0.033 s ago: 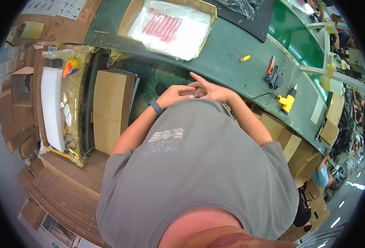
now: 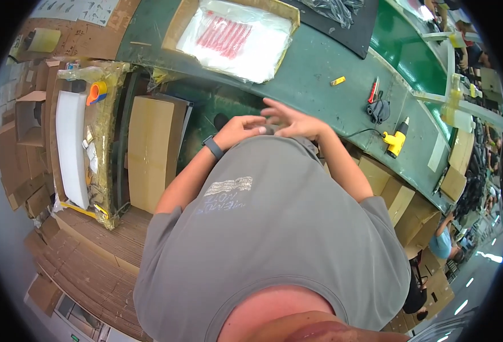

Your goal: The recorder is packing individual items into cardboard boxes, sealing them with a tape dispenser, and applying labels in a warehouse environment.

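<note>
Head view: the left hand and right hand met beyond the front of the grey shirt, just short of the tabletop. The left fingers lay nearly together; the right fingers were spread. Whether either hand pinched anything could not be determined. The shirt, worn by the person, was the nearest item; its fabric was judged light, limp and not fragile, best gripped at the hem. The shirt's bulge hid the hands' lower edges; a small grey patch between the fingertips was unidentifiable.
</note>
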### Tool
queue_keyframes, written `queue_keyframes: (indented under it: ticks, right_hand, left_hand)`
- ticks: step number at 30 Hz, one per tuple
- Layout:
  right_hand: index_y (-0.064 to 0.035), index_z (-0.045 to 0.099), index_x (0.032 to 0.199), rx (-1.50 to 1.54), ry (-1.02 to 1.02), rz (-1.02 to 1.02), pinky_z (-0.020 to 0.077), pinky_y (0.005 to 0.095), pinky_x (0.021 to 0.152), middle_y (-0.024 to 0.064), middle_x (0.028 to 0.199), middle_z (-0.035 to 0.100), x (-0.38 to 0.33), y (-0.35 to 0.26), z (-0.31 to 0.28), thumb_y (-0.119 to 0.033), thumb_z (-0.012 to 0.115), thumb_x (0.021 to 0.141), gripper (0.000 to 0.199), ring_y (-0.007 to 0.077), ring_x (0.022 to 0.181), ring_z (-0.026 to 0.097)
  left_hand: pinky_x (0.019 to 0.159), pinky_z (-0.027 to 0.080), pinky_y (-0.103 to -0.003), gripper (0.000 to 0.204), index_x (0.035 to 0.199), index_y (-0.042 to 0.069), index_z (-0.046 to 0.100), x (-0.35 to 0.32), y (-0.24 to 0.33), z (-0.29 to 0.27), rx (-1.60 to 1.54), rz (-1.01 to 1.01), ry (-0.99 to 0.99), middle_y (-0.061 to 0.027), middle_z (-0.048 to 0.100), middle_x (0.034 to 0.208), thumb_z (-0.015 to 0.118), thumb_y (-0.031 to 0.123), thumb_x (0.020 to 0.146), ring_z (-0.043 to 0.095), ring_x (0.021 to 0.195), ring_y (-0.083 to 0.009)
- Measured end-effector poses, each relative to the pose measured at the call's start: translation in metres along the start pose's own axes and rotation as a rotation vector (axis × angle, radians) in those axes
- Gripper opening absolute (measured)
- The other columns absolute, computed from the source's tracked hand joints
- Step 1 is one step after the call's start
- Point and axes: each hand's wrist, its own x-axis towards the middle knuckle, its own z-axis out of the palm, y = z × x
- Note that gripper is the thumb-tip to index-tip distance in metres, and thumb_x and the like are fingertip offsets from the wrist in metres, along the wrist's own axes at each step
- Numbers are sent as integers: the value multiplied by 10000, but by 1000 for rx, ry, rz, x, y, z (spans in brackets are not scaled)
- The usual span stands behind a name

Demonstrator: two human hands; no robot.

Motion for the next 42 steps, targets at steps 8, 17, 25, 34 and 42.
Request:
queue_keyframes:
  ticks: [8,17,25,34,42]
  right_hand:
    - [-39,702,1105,-270,473,290,555,321,764,26,947,698,-24,-14,-17,-197,658,992,199,141,848,640]
    - [11,698,1159,-791,631,399,516,429,942,218,1125,702,-24,51,30,-367,645,1015,408,347,1057,658]
    - [-78,506,1471,526,901,685,537,399,777,97,1148,705,-24,91,48,-438,463,1098,521,219,985,657]
    - [-38,623,1379,635,818,733,521,467,1056,132,1373,672,-5,96,106,-452,499,1080,525,293,1182,663]
    - [-104,687,1090,583,1048,311,551,380,878,32,967,715,35,129,58,-349,593,1071,263,195,885,659]
  left_hand:
    - [1071,491,-356,421,1387,12,640,-68,-49,-51,112,77,213,-137,646,1423,664,237,1031,645,1245,-223]
    - [1112,457,-397,631,1383,-1,631,-129,-156,-98,221,-183,712,-231,610,1440,602,515,1021,594,1327,-356]
    - [995,499,-344,738,1331,-44,655,-158,-214,-179,75,-409,600,-172,725,1225,590,612,1000,674,1099,-247]
    - [953,537,-310,190,1167,88,674,-191,-201,-229,-927,-320,364,-8,732,1099,613,242,1073,691,1040,-131]
    - [792,504,-293,270,1072,46,683,-113,-273,-231,-105,-96,721,-18,705,962,640,313,1062,610,867,-83]
